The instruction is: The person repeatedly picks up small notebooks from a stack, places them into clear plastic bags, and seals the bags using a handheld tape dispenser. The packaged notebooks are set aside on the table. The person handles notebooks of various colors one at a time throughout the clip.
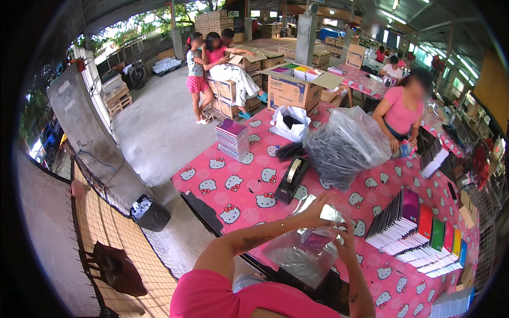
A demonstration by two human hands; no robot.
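Watching remotely, I see a clear, glossy, crinkled plastic bag (303, 261) at lower centre, over the pink surface's (245, 204) near edge, long axis slanting upper right to lower left, closed-looking end pointing down; left grip (315, 211) and right grip (345, 239) hold its upper part.

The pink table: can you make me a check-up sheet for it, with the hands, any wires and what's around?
Surface: pink cat-print tablecloth.
Job's things: clear plastic bag, between the hands.
Clutter: black tape dispenser, purple-topped notebook stack, multicoloured notebook stacks, bulging clear sack.
Hands: left hand and right hand at the clear plastic bag; exact grip unclear.
Cables: thin blue line, perhaps a cord, left of the table.
Surroundings: co-worker in pink top, cardboard box, black bin on the floor.
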